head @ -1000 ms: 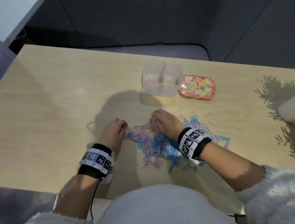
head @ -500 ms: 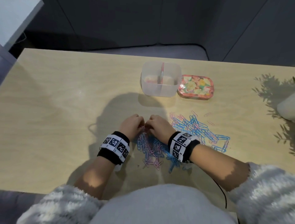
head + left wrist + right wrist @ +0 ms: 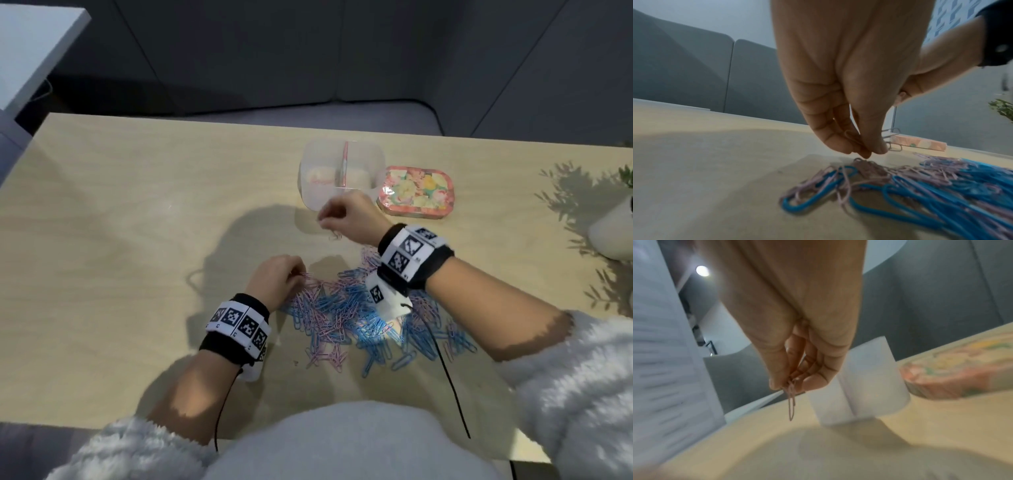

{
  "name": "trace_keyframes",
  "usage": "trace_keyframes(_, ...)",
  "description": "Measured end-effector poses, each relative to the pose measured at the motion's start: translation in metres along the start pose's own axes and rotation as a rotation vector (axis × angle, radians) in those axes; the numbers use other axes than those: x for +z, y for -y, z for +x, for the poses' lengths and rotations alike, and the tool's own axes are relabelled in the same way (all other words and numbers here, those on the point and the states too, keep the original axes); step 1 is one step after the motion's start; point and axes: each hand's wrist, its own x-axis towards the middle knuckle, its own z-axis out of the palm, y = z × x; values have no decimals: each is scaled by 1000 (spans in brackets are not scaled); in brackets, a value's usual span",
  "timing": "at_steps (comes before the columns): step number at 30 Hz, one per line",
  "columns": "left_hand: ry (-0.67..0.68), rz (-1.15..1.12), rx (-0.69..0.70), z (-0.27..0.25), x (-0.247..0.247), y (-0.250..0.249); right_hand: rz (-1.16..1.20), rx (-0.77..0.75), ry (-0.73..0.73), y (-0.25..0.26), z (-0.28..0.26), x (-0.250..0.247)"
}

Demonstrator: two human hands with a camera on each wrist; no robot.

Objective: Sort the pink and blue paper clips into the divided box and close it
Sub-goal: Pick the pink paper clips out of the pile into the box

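Observation:
A heap of pink and blue paper clips (image 3: 363, 315) (image 3: 920, 181) lies on the wooden table (image 3: 120, 240). Beyond it stands the clear divided box (image 3: 340, 178) (image 3: 865, 382), uncovered, with a few pink clips in its left half. The floral lid (image 3: 416, 192) (image 3: 962, 373) lies right of the box. My right hand (image 3: 337, 219) (image 3: 791, 386) is lifted near the box's front wall and pinches pink clips (image 3: 791, 402) that dangle from its fingertips. My left hand (image 3: 294, 274) (image 3: 861, 147) is at the heap's left edge, its fingertips pinching pink clips (image 3: 854, 139).
A white pot (image 3: 613, 229) with a green plant stands at the table's right edge. Grey upholstered seating (image 3: 308, 113) runs behind the table. A black cable (image 3: 448, 377) trails from my right wrist across the heap.
My right hand has risen from the heap and moved toward the box, carrying pink clips. My left hand stays at the heap's left edge.

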Motion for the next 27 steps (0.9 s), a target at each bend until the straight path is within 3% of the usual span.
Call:
trace_keyframes(6, -56, -139, 18, 9, -20, -7, 90, 107, -280, 18, 59, -36)
trace_keyframes(10, -130, -196, 33, 35, -49, -17, 100, 188, -294, 18, 81, -39)
trace_keyframes(16, -317, -68, 63, 91, -91, -32, 44, 185, -273, 14, 78, -43)
trace_keyframes(20, -244, 34, 16, 121, -90, -44, 82, 147, -380, 4, 66, -44)
trace_keyframes(27, -176, 174, 54, 137, -75, -39, 102, 124, -311, -2, 56, -31)
